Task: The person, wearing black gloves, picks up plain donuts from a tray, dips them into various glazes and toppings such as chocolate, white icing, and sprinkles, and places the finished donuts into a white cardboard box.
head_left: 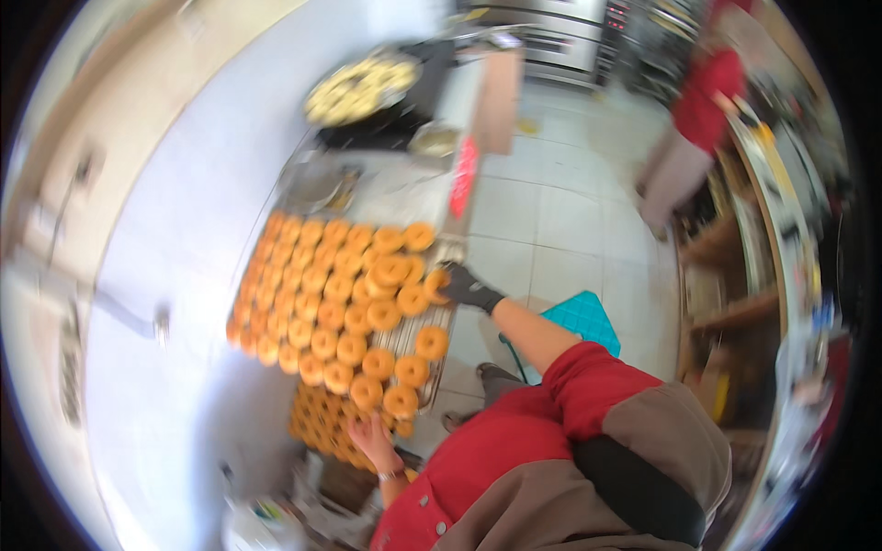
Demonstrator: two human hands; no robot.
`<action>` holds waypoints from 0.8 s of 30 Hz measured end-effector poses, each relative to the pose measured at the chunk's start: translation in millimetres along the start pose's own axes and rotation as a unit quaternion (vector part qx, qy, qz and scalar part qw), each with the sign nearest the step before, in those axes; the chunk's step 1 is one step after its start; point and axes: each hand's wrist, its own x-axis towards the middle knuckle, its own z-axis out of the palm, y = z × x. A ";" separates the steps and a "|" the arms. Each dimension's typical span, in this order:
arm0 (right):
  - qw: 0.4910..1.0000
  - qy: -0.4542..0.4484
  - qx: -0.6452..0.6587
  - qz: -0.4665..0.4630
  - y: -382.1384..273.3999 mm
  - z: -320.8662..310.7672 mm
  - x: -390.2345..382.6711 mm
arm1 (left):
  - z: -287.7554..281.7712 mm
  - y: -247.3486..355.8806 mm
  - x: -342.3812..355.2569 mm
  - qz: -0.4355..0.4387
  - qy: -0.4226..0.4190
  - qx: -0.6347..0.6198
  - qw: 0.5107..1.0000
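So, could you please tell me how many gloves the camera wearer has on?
1: a dark glove, on the right hand, at a doughnut by the rack edge; the left hand is bare.

From my end I take this for a bakery or doughnut kitchen. Rows upon rows of golden ring doughnuts (363, 344) fill a wire rack (441, 315) on the left, and pale rings (358, 87) crowd a wide pan farther off. At the far end I make out a steel oven (560, 46), with a tiled floor (570, 216) leading to it. A co-worker (712, 96) in red stands far right.
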 end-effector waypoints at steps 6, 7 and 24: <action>0.968 0.214 -0.056 -0.117 -43.6 -9.3 -79.9 | -4.7 -7.5 25.0 0.172 -0.096 0.094 0.976; 0.976 0.192 -0.039 -0.090 -43.1 -12.6 -102.4 | -4.7 -6.1 34.3 0.230 -0.090 0.162 0.955; 0.904 0.201 -0.050 0.374 103.1 -30.1 -604.2 | 103.2 -70.1 -113.7 0.558 -0.276 0.252 0.741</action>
